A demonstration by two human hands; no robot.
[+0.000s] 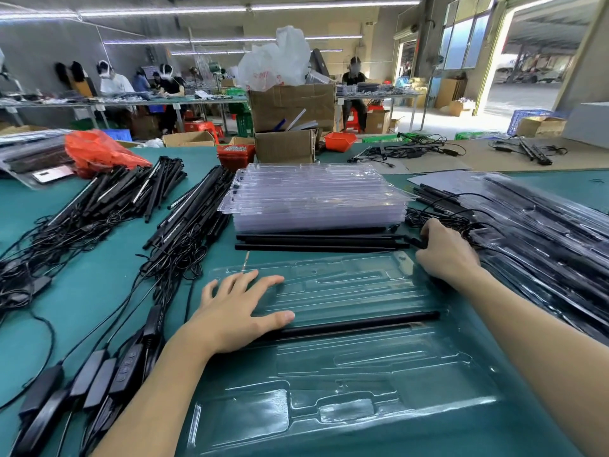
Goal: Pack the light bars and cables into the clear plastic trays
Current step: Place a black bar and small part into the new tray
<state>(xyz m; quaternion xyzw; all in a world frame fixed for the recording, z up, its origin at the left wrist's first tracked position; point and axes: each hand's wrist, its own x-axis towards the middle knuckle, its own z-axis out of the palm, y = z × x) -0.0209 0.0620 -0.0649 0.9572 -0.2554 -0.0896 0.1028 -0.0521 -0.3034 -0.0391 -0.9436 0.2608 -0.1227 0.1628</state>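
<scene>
A clear plastic tray (346, 374) lies on the green table right in front of me. One black light bar (362, 323) sits in a groove across its middle. My left hand (237, 311) rests flat on the tray's left side, fingers spread, thumb touching the bar's left end. My right hand (448, 252) is at the tray's far right corner, fingers curled around the right ends of several loose black light bars (316, 243) that lie just beyond the tray. Their cables (441, 212) trail off to the right.
A stack of empty clear trays (313, 196) stands behind the loose bars. Heaps of light bars with cables (131, 206) cover the left; black controllers (99, 380) lie near left. Packed trays (540, 232) pile at right. Cardboard boxes (290, 107) and seated workers are beyond.
</scene>
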